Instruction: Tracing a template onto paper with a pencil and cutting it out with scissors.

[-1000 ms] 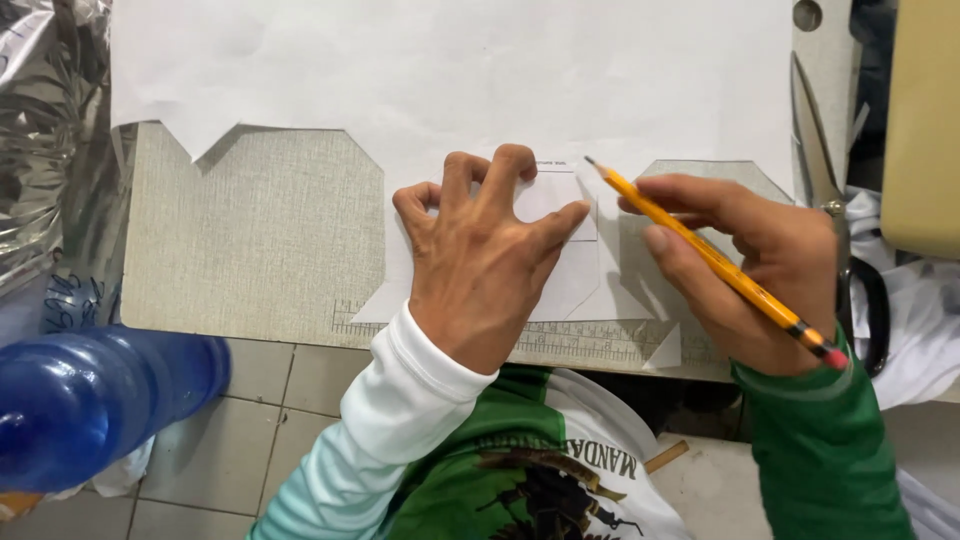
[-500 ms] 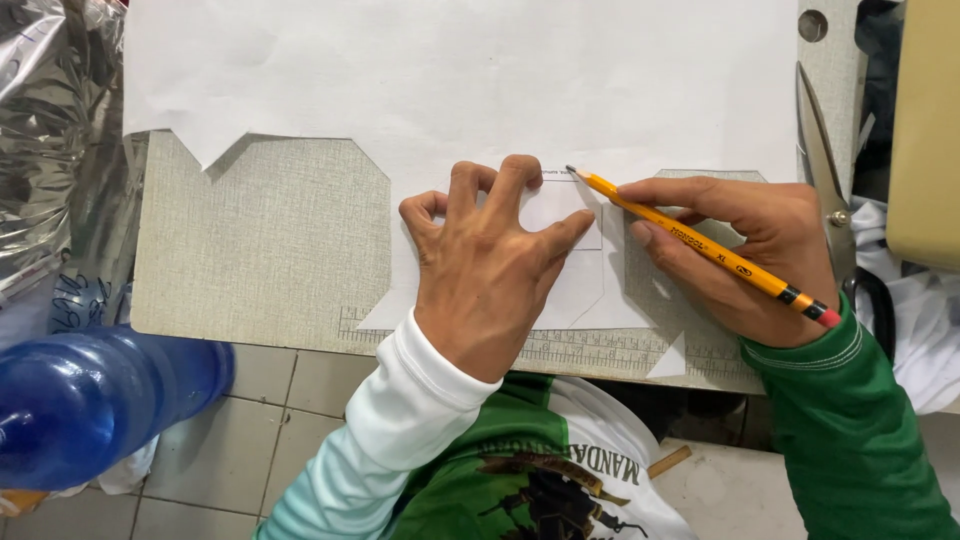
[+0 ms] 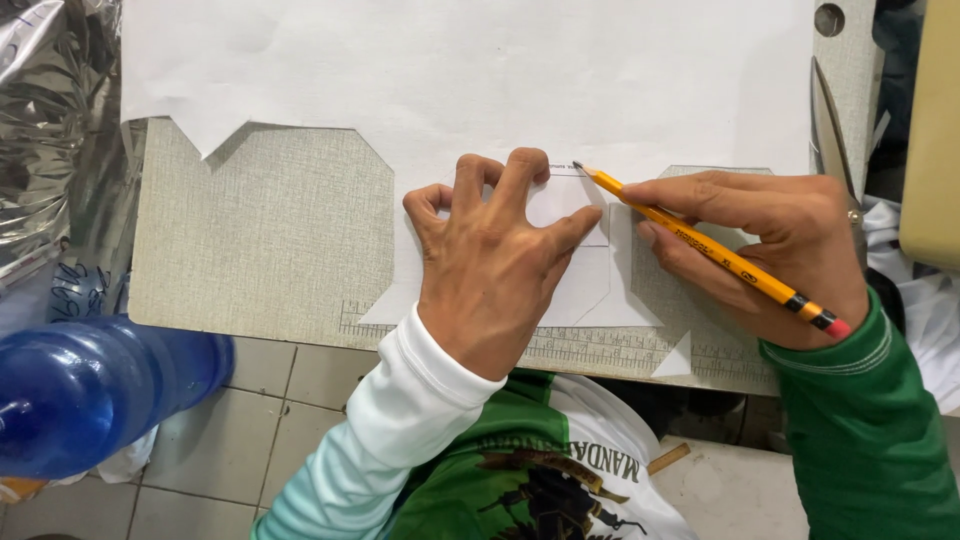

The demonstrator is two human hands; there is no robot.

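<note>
**Tracing a paper template at the near edge of the board**

My left hand (image 3: 495, 265) lies flat with fingers spread, pressing a small white paper template (image 3: 585, 270) down onto the big white sheet (image 3: 470, 80). The template sits close to the board's near edge, right of its middle, its lower corners flaring out to both sides of my wrist.

My right hand (image 3: 765, 250) pinches a yellow pencil (image 3: 700, 245) between thumb and fingers. Its tip touches the sheet at the template's upper right corner, just beside my left fingertips; the eraser end points back over my right wrist.

The grey textured board (image 3: 265, 235) carries everything. The sheet covers its far part, with jagged cut-outs baring the board towards the left. A printed ruler scale runs along the near edge. Scissors (image 3: 835, 140) lie along the right edge.

Beyond the left edge there is crinkled silver foil (image 3: 45, 130), and a blue plastic bottle (image 3: 90, 390) lies off the near left corner. Below is a pale tiled floor (image 3: 250, 440).
</note>
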